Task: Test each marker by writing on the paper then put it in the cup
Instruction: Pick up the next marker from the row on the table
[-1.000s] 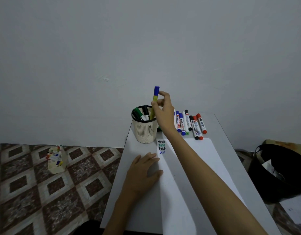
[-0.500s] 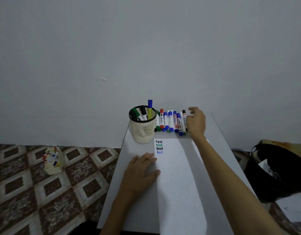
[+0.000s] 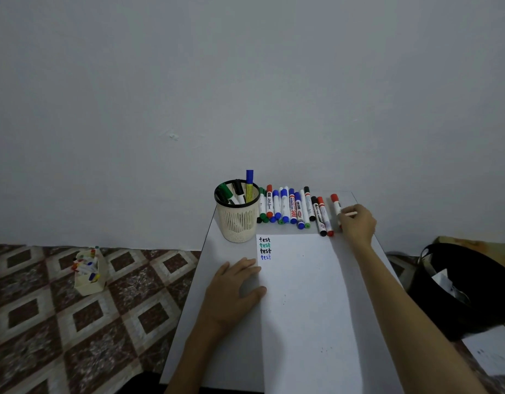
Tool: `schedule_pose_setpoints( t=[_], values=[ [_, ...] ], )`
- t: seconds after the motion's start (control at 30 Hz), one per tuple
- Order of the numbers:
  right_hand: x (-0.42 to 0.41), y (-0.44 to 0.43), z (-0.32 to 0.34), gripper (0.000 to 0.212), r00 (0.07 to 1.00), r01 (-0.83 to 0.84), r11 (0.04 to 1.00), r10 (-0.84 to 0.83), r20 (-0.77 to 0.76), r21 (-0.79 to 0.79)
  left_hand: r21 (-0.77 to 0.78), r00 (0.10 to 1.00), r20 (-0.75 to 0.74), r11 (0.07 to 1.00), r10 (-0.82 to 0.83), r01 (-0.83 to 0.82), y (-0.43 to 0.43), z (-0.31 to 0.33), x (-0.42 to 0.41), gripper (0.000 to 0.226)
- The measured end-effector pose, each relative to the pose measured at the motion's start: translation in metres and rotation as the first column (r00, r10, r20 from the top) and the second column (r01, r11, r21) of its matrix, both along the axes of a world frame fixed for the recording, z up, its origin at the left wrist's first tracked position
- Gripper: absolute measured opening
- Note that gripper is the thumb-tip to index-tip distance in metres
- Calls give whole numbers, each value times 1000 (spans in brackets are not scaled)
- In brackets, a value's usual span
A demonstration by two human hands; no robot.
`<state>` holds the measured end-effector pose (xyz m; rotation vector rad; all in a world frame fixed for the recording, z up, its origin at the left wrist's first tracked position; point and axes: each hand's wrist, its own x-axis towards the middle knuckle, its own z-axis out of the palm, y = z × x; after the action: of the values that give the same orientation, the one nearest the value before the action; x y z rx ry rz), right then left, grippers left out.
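A cream mesh cup (image 3: pixel 238 220) at the table's far left holds several markers, a blue-capped one sticking up highest. To its right, a row of markers (image 3: pixel 291 207) lies along the far edge. My right hand (image 3: pixel 356 224) is at the right end of that row, its fingers pinching a red-capped marker (image 3: pixel 335 204) that lies on the table. The white paper (image 3: pixel 302 302) has "test" written on it several times at its top left corner. My left hand (image 3: pixel 234 288) lies flat, fingers pressing the paper's left edge.
The small grey table (image 3: pixel 197 308) stands against a plain wall. On the tiled floor to the left is a cream box (image 3: pixel 89 273) of small coloured items. A black bin (image 3: pixel 467 288) with paper scraps stands on the right, close to the table.
My right hand dropped the blue-capped marker into the cup, then swung right along the row to its far end and closed its fingers on the red-capped marker. The left hand stayed put.
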<state>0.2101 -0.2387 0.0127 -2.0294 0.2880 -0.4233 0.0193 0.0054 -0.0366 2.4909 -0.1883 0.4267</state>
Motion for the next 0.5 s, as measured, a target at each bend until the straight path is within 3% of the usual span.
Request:
schedule_pose_setpoints(
  t=[0.07,0.13,0.2,0.33,0.43,0.5],
  values=[
    [-2,1,5,25,1000,16,958,-13,-11,285,-7,1000,8,1000,3,-3,0,0,0,71],
    [-7,3,13,33,997,-56,843,80,-23,534,-10,1000,13,1000,5,-5,0,-1,0,70],
    [-22,10,24,33,974,-166,760,224,-13,628,-28,1000,12,1000,7,-6,0,-1,1,69],
    [-60,25,37,21,841,-414,625,542,14,661,-100,999,-10,994,32,-33,-2,2,-2,62],
    [-85,29,34,12,655,-652,608,753,-66,454,-270,995,-74,959,71,-89,-4,7,-5,66],
    [-97,30,30,13,514,-787,542,841,-172,296,-370,997,-57,927,52,-69,-5,10,-6,77]
  ],
)
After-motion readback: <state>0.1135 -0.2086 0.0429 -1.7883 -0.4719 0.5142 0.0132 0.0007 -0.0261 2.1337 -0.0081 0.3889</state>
